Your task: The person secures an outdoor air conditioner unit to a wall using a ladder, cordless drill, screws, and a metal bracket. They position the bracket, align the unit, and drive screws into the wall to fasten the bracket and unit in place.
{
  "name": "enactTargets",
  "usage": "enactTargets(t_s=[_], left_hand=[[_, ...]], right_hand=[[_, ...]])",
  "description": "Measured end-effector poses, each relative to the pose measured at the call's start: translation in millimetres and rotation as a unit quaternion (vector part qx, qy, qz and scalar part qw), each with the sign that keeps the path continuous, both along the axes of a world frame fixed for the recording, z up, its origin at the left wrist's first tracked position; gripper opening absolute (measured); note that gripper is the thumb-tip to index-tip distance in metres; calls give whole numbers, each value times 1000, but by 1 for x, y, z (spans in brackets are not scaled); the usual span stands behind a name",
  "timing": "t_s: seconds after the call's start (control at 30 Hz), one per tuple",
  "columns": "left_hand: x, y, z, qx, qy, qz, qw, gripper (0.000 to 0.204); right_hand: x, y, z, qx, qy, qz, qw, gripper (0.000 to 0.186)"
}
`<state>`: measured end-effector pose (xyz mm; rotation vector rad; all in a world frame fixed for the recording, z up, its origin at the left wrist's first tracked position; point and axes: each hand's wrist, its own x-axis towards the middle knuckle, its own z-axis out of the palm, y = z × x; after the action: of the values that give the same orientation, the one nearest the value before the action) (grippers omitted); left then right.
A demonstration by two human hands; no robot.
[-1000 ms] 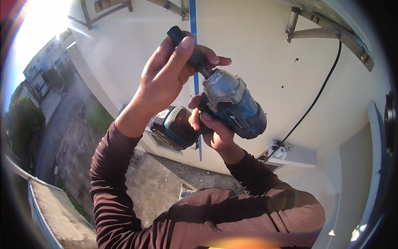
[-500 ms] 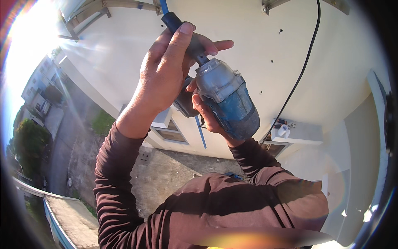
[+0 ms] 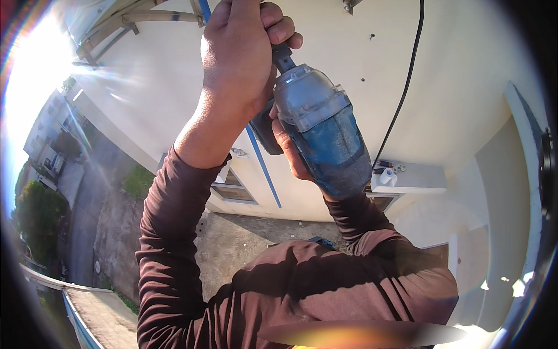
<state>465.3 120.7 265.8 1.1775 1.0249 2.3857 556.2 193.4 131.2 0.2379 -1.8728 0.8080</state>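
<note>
A blue and grey impact wrench (image 3: 331,139) is held up in front of the wall, its nose pointing up and to the left. My right hand (image 3: 292,154) is closed round its grip, mostly hidden behind the body. Higher up, my left hand (image 3: 237,64) wraps round the black socket on the wrench's nose. Only the metal shank (image 3: 283,58) and a bit of dark socket show below my fingers. A thin blue rod (image 3: 265,168) runs behind my left hand, showing above it and again below, down along the wall.
A black cable (image 3: 405,93) hangs down the cream wall (image 3: 442,70). Below it, a ledge (image 3: 421,179) carries a white roll and small items. Metal brackets (image 3: 157,16) jut out at the upper left. Far beneath lies concrete ground (image 3: 229,250), with a road (image 3: 87,232) leftward.
Both hands and the wrench have moved up in view. My left fingers, earlier spread along the black socket, now curl round it and cover most of it. The view has shifted slightly.
</note>
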Motion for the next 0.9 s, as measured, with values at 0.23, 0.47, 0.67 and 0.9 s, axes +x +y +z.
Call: enactTargets(t_s=[0.23,0.47,0.67,0.9], left_hand=[[1,-4,-9,32,58,-91,994,26],[-8,2,5,-83,-10,54,995,24],[-30,-18,28,-203,337,205,896,14],[-26,-3,29,-64,12,-135,989,20]], right_hand=[[-1,2,-16,-239,5,247,939,69],[-3,19,-4,-185,26,211,959,90],[2,22,2,-287,6,349,892,81],[0,19,8,-241,70,310,917,80]])
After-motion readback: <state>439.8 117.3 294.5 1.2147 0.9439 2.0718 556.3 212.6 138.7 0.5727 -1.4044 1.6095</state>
